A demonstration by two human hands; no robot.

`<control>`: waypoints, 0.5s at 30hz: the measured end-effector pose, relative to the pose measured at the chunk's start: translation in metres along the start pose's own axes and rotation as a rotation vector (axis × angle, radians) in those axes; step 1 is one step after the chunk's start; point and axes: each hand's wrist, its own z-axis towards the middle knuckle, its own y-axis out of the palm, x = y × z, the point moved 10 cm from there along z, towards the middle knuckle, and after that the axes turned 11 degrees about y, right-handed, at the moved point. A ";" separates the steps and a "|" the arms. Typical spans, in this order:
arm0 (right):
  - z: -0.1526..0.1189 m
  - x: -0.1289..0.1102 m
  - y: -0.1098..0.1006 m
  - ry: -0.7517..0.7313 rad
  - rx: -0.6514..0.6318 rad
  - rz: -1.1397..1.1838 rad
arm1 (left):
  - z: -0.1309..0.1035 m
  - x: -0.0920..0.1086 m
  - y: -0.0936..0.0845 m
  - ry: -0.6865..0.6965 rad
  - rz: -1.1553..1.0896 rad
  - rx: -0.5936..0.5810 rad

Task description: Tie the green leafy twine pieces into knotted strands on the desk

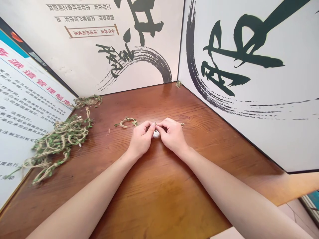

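My left hand point(141, 137) and my right hand point(172, 135) meet over the middle of the table, fingertips close together. Each is closed in a pinch. A small bit of green and dark strand shows between the fingertips. To the left of my left hand, a piece of leafy twine point(124, 123), beige with small green leaves, lies curved on the wood and runs up to the knuckles. A short end pokes out past my right hand. My fingers hide the middle, so I cannot see whether it is one piece.
A tangled heap of leafy twine point(62, 137) lies at the table's left edge, with a smaller bunch point(87, 101) behind it. A little tuft point(178, 84) sits in the far corner. Printed panels point(249, 99) wall in the brown wooden table point(159, 199).
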 end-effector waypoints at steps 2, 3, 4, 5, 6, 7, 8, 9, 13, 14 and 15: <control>-0.002 -0.003 0.000 -0.009 0.002 -0.030 | 0.000 0.001 0.001 -0.001 0.007 -0.006; -0.003 -0.004 0.000 -0.015 0.003 -0.046 | -0.001 0.000 0.001 -0.008 -0.003 -0.004; -0.003 -0.005 0.000 -0.024 0.004 -0.061 | -0.001 -0.002 0.000 -0.021 -0.024 0.002; -0.004 -0.006 0.000 -0.034 0.008 -0.073 | -0.001 -0.004 0.000 -0.036 -0.050 0.008; -0.005 -0.007 0.000 -0.043 0.013 -0.082 | -0.001 -0.005 0.000 -0.047 -0.072 0.009; -0.005 -0.007 -0.001 -0.047 0.020 -0.088 | -0.001 -0.006 0.001 -0.052 -0.085 0.005; -0.005 -0.006 -0.001 -0.042 0.024 -0.087 | -0.001 -0.006 0.002 -0.048 -0.086 -0.003; -0.004 -0.004 -0.002 -0.027 0.024 -0.079 | 0.000 -0.005 0.002 -0.036 -0.073 -0.012; 0.000 0.008 -0.001 0.072 0.002 -0.006 | 0.000 0.002 -0.001 0.032 0.088 0.003; 0.001 0.011 0.000 0.108 -0.010 0.025 | 0.000 0.004 -0.002 0.047 0.136 0.013; 0.002 0.015 0.002 0.153 -0.026 0.063 | 0.000 0.006 -0.003 0.058 0.177 0.023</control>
